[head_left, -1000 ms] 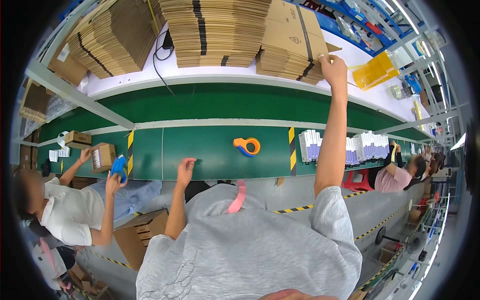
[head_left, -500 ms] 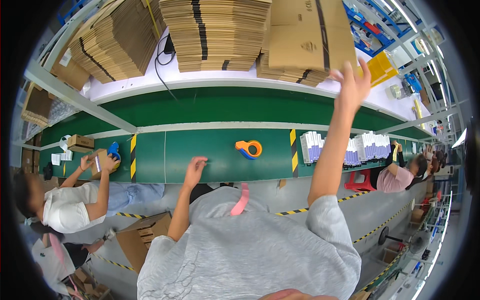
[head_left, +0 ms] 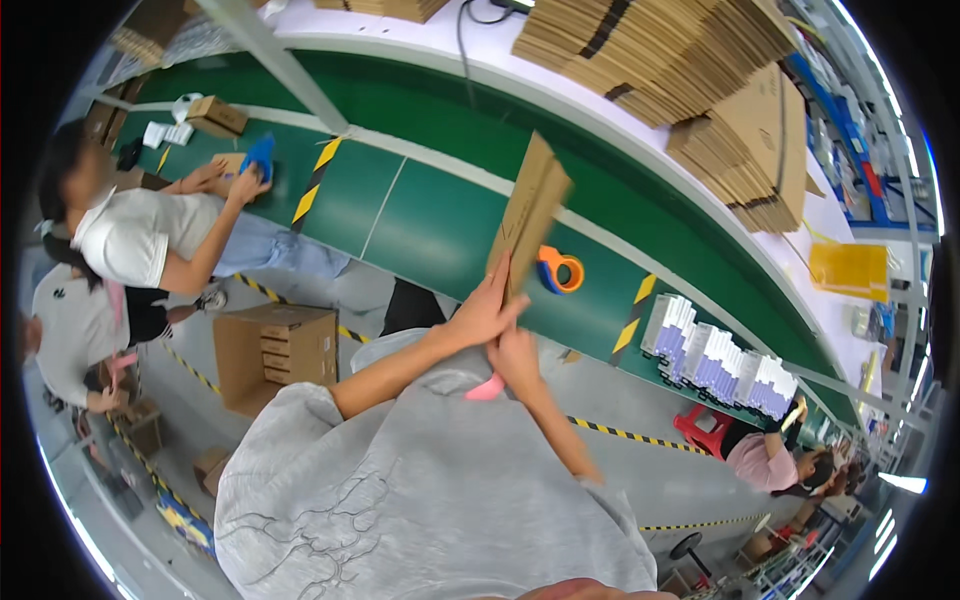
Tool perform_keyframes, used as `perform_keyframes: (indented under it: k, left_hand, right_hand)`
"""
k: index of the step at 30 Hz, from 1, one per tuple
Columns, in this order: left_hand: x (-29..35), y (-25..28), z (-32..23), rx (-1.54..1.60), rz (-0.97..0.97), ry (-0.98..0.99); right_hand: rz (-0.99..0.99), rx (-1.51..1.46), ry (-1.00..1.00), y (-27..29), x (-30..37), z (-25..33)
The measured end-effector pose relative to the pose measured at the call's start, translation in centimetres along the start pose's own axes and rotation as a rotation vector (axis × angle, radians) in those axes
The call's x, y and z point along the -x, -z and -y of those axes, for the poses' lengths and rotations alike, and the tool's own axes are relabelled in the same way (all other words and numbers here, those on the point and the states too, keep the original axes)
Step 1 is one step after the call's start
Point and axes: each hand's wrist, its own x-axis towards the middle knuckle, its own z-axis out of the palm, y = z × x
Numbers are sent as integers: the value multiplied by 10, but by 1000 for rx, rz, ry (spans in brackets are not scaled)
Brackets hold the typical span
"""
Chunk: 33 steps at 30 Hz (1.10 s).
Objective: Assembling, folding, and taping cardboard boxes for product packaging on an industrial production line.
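A flat folded cardboard carton (head_left: 528, 205) stands tilted in front of me, above the green bench, its lower end between my hands. My left hand (head_left: 480, 315) grips that end from the left side, fingers pointing up along the board. Close beside it, my right hand (head_left: 516, 358) is closed around the bottom edge, its fingers partly hidden. Just right of the carton, an orange and blue tape dispenser (head_left: 568, 274) lies on the bench (head_left: 425, 220).
Stacks of flat cartons (head_left: 650, 50) stand on the white shelf beyond the bench. Several white and purple boxes (head_left: 715, 360) sit in rows at right. On the left, a co-worker (head_left: 150, 225) handles a small carton with a blue tool. An open carton (head_left: 240, 350) stands on the floor.
My right hand has come down from the carton stack to my front. A flat carton is now in both hands, my left having joined it. The view has turned.
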Motion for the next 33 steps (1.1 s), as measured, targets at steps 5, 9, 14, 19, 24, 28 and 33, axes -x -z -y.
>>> perform_keyframes:
  k: [5, 9, 14, 19, 24, 28, 33]
  left_hand:
    - [-4, 13, 102, -356, 242, 240]
    - [-13, 35, 79, -557, 235, 130]
    - [-8, -7, 115, -592, 301, -110]
    - [4, 7, 119, -57, 438, 292]
    - [16, 36, 104, 225, 666, 532]
    - [16, 46, 102, 237, 651, 518]
    - [14, 60, 95, -84, 466, 353]
  right_hand:
    - [156, 7, 271, -29, -53, -38]
    - [-98, -779, 7, -5, -128, -41]
    - [-208, -615, 72, -15, -212, -58]
    - [-39, -890, -17, -4, -207, -77]
    - [15, -1033, -5, 4, -206, -91]
    - [-69, -1032, 0, 16, -201, -92]
    - [-19, -665, 57, 40, -197, -95]
